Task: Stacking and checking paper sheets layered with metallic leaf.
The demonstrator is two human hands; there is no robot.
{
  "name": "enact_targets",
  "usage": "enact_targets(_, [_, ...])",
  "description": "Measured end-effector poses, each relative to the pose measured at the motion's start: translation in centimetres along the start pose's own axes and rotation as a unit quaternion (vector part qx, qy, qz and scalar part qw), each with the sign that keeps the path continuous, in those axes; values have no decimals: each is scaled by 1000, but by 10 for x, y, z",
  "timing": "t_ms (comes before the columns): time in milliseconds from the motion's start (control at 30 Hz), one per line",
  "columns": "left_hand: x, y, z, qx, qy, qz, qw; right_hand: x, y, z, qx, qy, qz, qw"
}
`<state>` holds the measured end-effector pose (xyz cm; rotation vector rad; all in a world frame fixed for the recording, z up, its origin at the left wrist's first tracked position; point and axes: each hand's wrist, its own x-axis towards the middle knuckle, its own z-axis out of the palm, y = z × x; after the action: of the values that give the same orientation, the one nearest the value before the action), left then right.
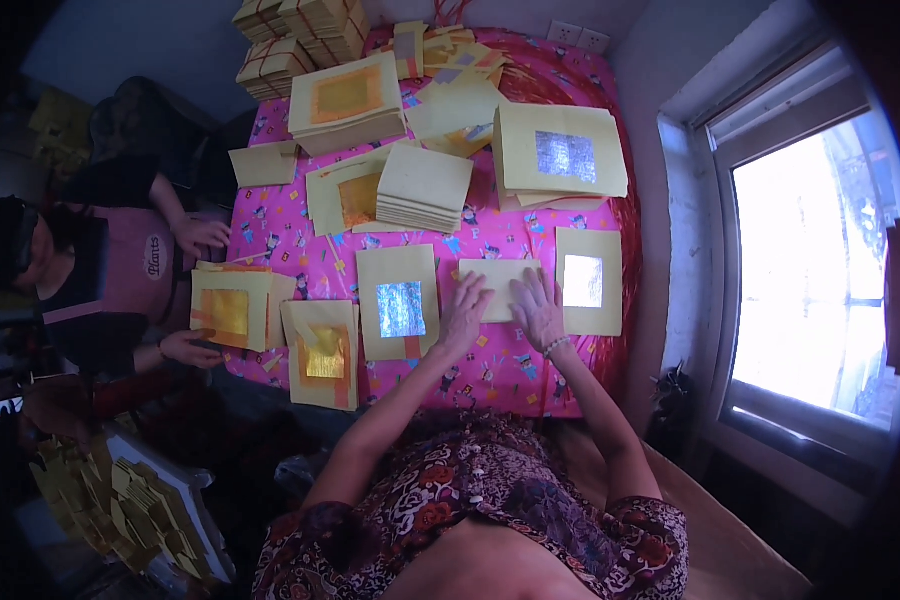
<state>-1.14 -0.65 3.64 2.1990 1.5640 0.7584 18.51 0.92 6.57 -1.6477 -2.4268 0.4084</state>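
Note:
A pale yellow piece of paper [500,287], seemingly folded, lies flat on the pink patterned table cover in front of me. On its left part rests my left hand [463,313], fingers stretched out and pointing away from me. My right hand [540,312], with a bracelet at the wrist, lies on the right part in the same way. Neither hand grips anything. Just left of the paper is a yellow sheet with a silver foil square [396,300]. Another silver-foil sheet [588,282] lies to the right, close to my right fingers.
Beyond my hands stand a stack of folded papers [422,190], a silver-foil stack [560,150] and a gold-foil stack [348,105]. Tied bundles [275,65] fill the far left corner. At left, a co-worker in a pink apron [135,255] handles gold-foil sheets [228,312]. A window [810,290] is right.

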Motion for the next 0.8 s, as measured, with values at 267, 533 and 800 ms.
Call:
enact_targets(267, [-4, 1, 15, 8, 5, 30, 1000, -1, 13, 18, 24, 7, -6, 1000])
enact_targets(533, [2, 0, 12, 6, -36, 9, 999, 3, 5, 8, -23, -26, -2, 999])
enact_targets(800, [6, 4, -9, -59, -20, 14, 998, 9, 2, -3, -56, 16, -32, 998])
